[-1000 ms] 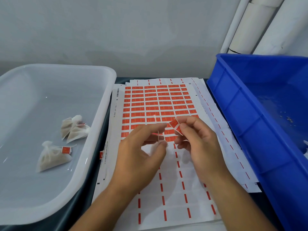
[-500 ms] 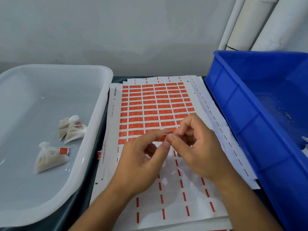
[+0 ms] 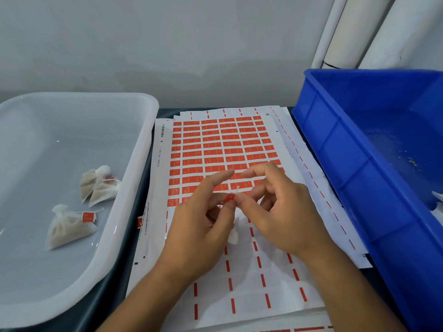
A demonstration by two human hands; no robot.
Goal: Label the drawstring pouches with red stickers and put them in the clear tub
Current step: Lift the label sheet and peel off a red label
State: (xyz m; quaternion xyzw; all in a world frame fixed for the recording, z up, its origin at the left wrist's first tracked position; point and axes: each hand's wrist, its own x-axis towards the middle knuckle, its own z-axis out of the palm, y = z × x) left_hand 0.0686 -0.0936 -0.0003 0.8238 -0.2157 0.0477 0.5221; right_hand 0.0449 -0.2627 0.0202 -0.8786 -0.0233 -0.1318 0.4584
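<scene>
Over the sticker sheet (image 3: 223, 149), my left hand (image 3: 201, 226) and my right hand (image 3: 280, 212) meet at their thumbs and pinch a red sticker (image 3: 229, 198) folded round a white drawstring. A small white pouch (image 3: 233, 236) hangs below, mostly hidden behind my left hand. The index fingers of both hands stick out straight. In the clear tub (image 3: 72, 279) on the left lie three pouches: one with a red label (image 3: 68, 226) and two more (image 3: 99, 185) lying together.
A blue crate (image 3: 359, 178) stands on the right, with a bit of white material at its far right edge. More used backing sheets (image 3: 311, 188) lie under the sticker sheet. A stray red sticker (image 3: 140, 222) sticks out at the sheet's left edge. White pipes (image 3: 354, 29) rise at back right.
My right hand brought the red sticker to the drawstring held by my left hand; now both thumbs press it together and the index fingers have lifted straight.
</scene>
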